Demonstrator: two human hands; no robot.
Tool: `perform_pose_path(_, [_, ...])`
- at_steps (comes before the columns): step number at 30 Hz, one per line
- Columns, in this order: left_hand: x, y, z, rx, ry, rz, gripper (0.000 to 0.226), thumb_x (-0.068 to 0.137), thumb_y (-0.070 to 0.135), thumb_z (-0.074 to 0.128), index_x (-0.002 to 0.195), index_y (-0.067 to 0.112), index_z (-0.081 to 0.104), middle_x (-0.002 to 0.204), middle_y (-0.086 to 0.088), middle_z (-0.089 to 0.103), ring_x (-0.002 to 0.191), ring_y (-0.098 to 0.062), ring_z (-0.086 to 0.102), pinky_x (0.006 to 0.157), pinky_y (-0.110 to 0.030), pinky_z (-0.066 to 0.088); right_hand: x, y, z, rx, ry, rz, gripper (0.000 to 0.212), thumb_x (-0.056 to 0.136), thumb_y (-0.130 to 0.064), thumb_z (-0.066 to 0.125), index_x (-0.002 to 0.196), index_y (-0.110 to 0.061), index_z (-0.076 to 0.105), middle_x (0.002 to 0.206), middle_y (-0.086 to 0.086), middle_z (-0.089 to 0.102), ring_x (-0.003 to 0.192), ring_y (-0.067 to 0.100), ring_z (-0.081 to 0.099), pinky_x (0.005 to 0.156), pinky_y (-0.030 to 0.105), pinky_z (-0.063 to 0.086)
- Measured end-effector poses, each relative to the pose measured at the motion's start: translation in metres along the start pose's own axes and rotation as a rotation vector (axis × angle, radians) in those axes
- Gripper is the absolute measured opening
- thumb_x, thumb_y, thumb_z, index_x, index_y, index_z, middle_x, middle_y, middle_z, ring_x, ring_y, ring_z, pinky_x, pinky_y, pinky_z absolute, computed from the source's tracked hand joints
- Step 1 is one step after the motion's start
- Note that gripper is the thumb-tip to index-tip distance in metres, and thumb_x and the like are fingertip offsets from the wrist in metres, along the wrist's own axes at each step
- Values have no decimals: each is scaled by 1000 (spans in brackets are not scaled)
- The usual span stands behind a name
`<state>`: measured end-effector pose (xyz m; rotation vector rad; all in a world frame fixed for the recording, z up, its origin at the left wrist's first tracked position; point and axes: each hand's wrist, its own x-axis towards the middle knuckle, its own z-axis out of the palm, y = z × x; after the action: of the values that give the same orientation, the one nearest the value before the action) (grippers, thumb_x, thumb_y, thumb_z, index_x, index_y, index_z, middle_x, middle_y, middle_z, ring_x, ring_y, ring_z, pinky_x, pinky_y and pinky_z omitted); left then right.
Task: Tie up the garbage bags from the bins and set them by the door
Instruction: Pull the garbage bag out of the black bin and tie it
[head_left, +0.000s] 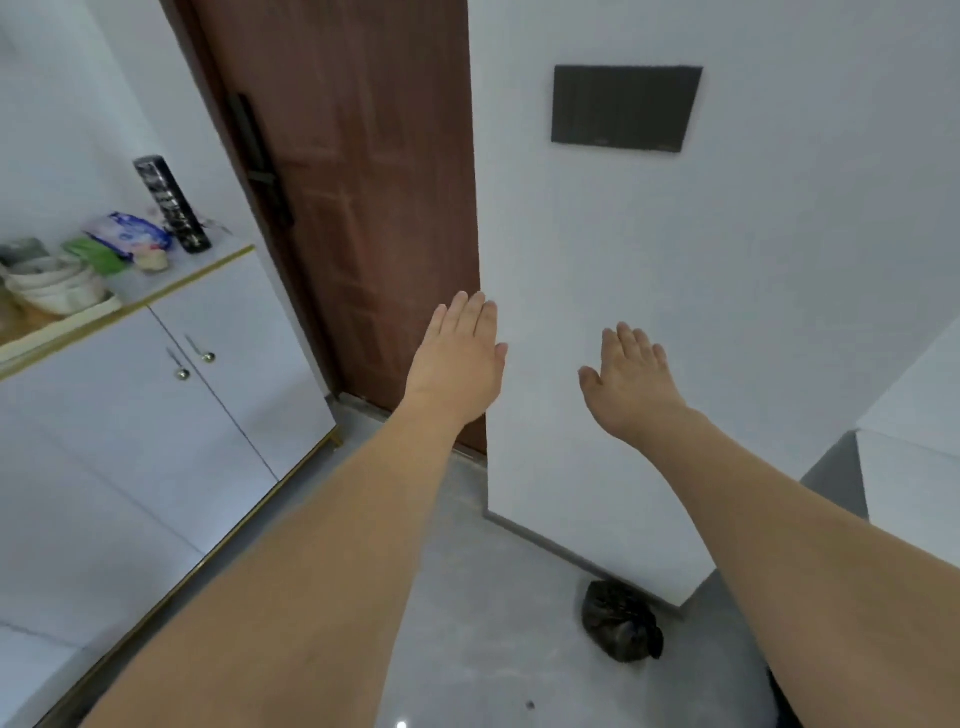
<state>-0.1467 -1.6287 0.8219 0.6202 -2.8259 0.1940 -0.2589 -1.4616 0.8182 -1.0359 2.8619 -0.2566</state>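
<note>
Cabinet (156, 415) with bowls on top stands at left, beside the brown door (358, 208). Left hand (457, 364) and right hand (631, 384) hover released, fingers straight, holding nothing. Tied black garbage bag (621, 621) sits on the floor against the wall's base, near the door. Remaining bags, if any, should probably land beside it, knots tight.

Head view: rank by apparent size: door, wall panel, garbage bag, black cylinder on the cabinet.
1. door
2. wall panel
3. and 4. garbage bag and black cylinder: they look about alike, so no ranking; the bag lies nearer the camera, so true size is unsure.
</note>
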Motion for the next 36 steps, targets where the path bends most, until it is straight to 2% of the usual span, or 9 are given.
perform_pose_path(8, [-116,-138,-17,18,-37,-385,58,103,36,24,153,6,16,162,-10,15,150,-27,8,122,-43,8,-5,-164,39,-11,-58,-351,64,101,-38,28,153,-4,12,162,14,8,149,30,6,121,44,5])
perform_pose_path(16, [-317,-286,-47,36,-38,-790,58,104,35,24,153,6,14,163,-10,10,150,-27,4,122,-42,4,-83,-390,88,12,-120,-759,61,99,-32,34,150,-1,20,160,17,16,146,30,14,118,43,11])
perform_pose_path(20, [-430,-351,-59,74,-51,-939,58,104,36,25,153,7,15,163,-10,12,150,-27,6,122,-42,5,-156,-499,122,18,-215,-950,63,101,-33,32,153,-2,11,162,16,7,149,28,5,121,41,6])
perform_pose_path(24, [-519,-401,-61,67,-53,-1063,57,104,35,26,153,6,17,162,-12,14,150,-28,8,121,-43,5,-220,-576,156,47,-326,-1108,63,102,-29,30,154,-5,6,163,11,1,150,24,-3,122,38,-1])
perform_pose_path(27, [-561,-427,-52,30,-70,-1128,57,104,35,28,152,5,20,161,-13,16,149,-29,10,122,-45,8,-241,-614,175,32,-387,-1144,62,102,-28,30,155,-7,5,163,10,0,150,23,-3,121,37,-3])
perform_pose_path(32, [-584,-464,-24,-8,-72,-1154,56,104,34,28,151,4,22,160,-14,20,149,-29,13,121,-45,8,-230,-650,208,29,-452,-1086,61,102,-27,30,155,-7,7,163,9,3,150,22,0,122,36,-1])
perform_pose_path(36, [-589,-503,18,-147,36,-1240,62,99,40,26,143,-1,38,150,-21,39,143,-35,29,117,-50,23,-207,-674,256,168,-579,-924,59,102,-26,33,154,-5,15,162,11,13,149,23,11,121,35,7])
